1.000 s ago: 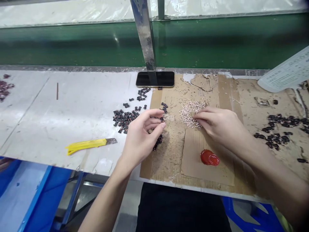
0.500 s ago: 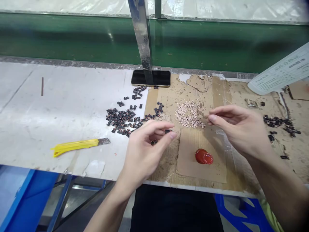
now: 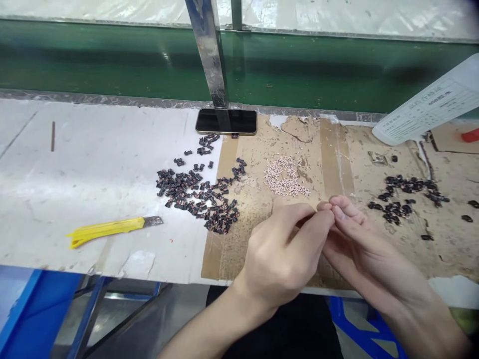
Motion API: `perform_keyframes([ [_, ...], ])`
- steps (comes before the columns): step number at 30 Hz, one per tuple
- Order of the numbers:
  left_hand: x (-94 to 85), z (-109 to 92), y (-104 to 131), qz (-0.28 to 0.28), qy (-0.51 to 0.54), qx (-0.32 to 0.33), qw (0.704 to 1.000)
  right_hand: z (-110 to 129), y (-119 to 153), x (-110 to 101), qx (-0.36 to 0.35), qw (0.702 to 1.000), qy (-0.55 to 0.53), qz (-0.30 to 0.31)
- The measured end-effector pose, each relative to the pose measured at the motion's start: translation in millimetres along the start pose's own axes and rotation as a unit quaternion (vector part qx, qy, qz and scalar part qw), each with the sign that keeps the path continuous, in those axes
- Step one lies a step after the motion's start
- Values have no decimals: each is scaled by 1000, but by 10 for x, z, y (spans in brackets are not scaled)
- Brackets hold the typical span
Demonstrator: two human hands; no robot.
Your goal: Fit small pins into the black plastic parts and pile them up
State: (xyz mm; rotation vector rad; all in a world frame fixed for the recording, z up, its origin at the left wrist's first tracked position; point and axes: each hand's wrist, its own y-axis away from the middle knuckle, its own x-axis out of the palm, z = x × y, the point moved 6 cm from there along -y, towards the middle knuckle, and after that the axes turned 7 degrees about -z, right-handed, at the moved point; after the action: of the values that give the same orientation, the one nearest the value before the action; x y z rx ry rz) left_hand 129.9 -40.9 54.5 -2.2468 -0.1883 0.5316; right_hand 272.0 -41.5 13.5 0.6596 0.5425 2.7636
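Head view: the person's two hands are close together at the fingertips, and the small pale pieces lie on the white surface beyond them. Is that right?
Not quite: the head view shows the small pale pieces on the brown cardboard, not on the white surface. They do lie beyond the left hand and right hand, which are close together at the fingertips.

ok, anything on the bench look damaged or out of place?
Yes. The cardboard is torn behind the pale pieces, edges ragged. On the white surface, the yellow knife lies with its blade exposed. The bottle at far right seems to lean, though lens distortion could explain it.
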Motion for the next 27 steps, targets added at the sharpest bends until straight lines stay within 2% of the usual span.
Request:
perform_keyframes([
  [3, 7, 31, 27, 1, -1, 15, 1000, -19, 27, -27, -6, 1000, -2, -19],
  [6, 9, 77, 36, 10, 18, -18, 1000, 11, 54, -86, -69, 996, 41, -36],
  [9, 14, 147, 28, 38, 106, -129, 985, 72, 106, -144, -151, 980, 121, -42],
  [12, 31, 198, 40, 97, 197, -247, 944, 175, 171, -154, -231, 948, 216, -28],
  [14, 27, 203, 54, 146, 223, -284, 921, 252, 201, -125, -262, 929, 262, -3],
  [18, 8, 221, 99, 221, 244, -322, 887, 381, 240, -15, -297, 894, 327, 73],
  [21, 3, 239, 130, 238, 255, -349, 870, 417, 289, 33, -324, 864, 371, 108],
  [27, -41, 207, 131, 207, 247, -316, 892, 346, 415, -26, -341, 835, 418, 104],
])
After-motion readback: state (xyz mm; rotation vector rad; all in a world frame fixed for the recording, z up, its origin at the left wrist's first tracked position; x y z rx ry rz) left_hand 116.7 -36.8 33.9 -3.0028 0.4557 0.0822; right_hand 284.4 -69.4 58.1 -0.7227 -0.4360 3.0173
